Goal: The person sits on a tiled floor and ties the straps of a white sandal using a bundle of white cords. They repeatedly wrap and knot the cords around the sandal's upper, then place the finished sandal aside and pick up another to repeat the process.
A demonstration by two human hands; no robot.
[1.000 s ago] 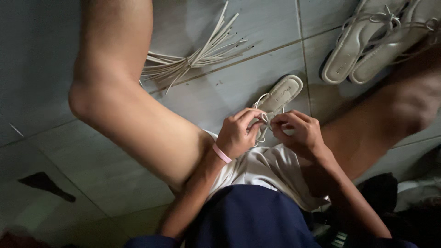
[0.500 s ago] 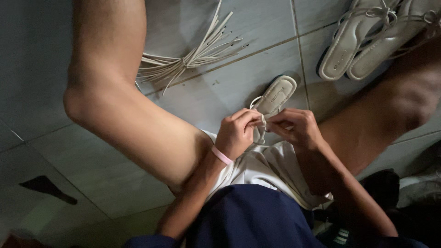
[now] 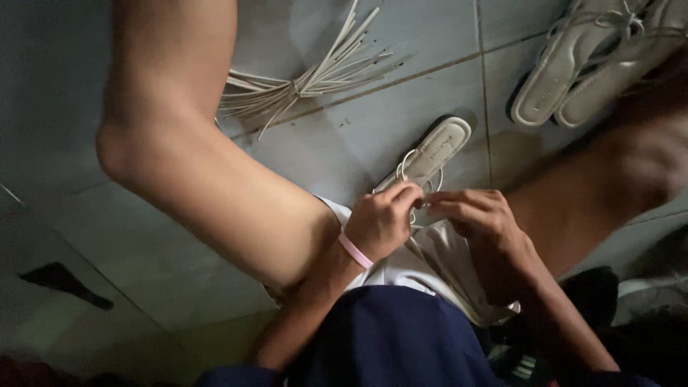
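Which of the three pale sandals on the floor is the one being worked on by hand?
The single sandal between the legs: both hands, left hand and right hand, pinch its thin straps. The sandal pair lies untouched at top right.

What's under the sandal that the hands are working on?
The sandal lies on the grey tiled floor. Both hands, left hand and right hand, cover its near end and strap ends, so that part stays hidden.
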